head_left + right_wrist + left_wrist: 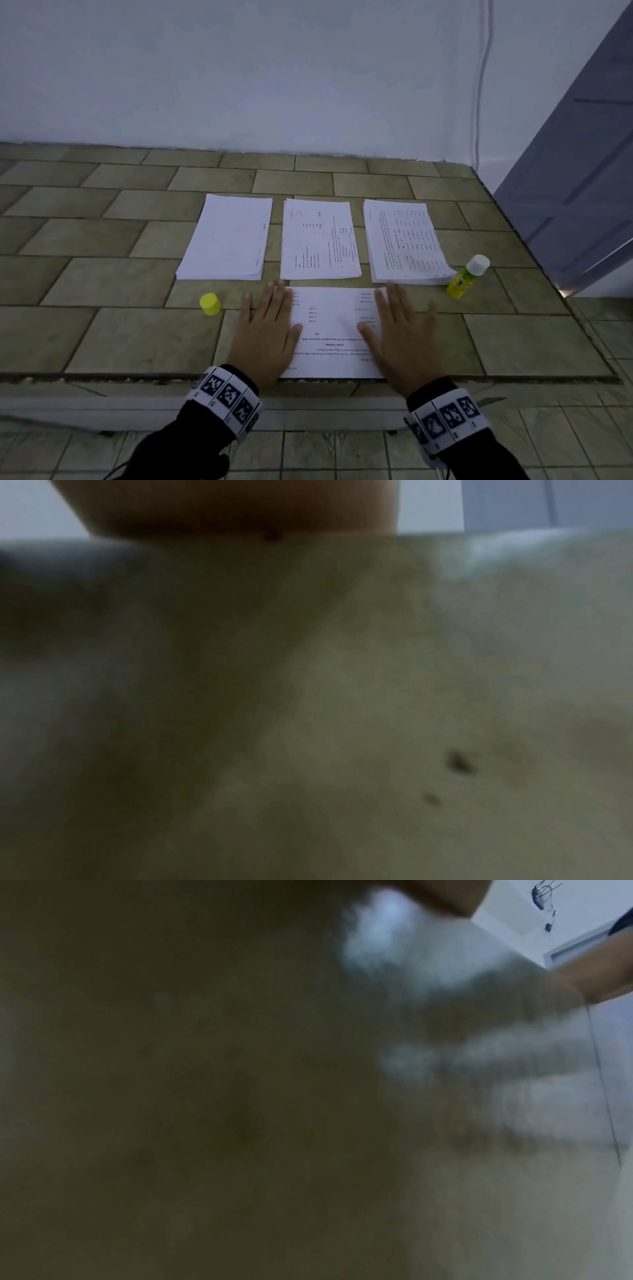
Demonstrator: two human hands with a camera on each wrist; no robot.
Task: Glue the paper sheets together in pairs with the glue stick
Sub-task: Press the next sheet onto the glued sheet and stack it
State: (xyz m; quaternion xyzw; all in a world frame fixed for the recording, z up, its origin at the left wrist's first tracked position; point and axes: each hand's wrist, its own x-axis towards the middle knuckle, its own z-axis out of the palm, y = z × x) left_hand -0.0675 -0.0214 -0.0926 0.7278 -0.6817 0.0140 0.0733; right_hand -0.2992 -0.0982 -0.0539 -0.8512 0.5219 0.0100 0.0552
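Paper sheets [334, 329] lie pressed under left hand [265, 329] and right hand [402, 330], fingers flat and spread: bonding step. Next: move the pair to a pile at 12 o'clock.

A printed white sheet [330, 332] lies flat at the lower centre of the head view, its near edge along the front lip of the tiled ledge, its text upside down to the viewer. Above it, across the middle of the frame, three stacks of paper sit side by side: a nearly blank left stack [226, 238], a sparsely printed middle stack [318, 240] and a densely printed right stack [404, 243] with fanned lower edges. The glue stick [468, 276], yellow-green with a white end, stands tilted just right of that stack. Its yellow cap [210, 304] stands apart at centre left.
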